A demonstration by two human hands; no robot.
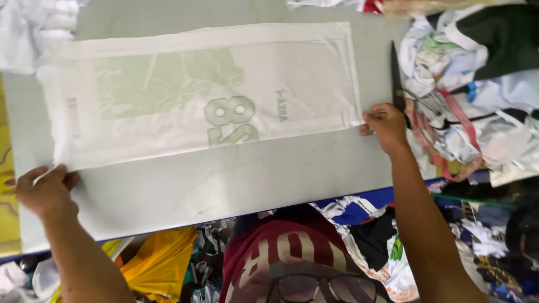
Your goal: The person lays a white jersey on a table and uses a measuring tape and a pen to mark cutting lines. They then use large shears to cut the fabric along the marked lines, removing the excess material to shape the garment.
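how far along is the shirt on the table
Done: the white shirt lies flat, printed side down, on the table. In hand: left hand and right hand each pinch a near corner. Left: scissors lie unused beside the right hand; the clothes heap waits.

A pale grey-green worktop point(224, 185) fills the middle of the frame under even, soft light, with a blue edge point(359, 197) along its lower right side. Heaps of mixed fabric scraps point(477, 84) crowd the upper right. Below the worktop, at the bottom of the frame, lie more cloth pieces, among them a yellow one point(160, 261). A yellow surface point(7, 185) shows at the left edge.
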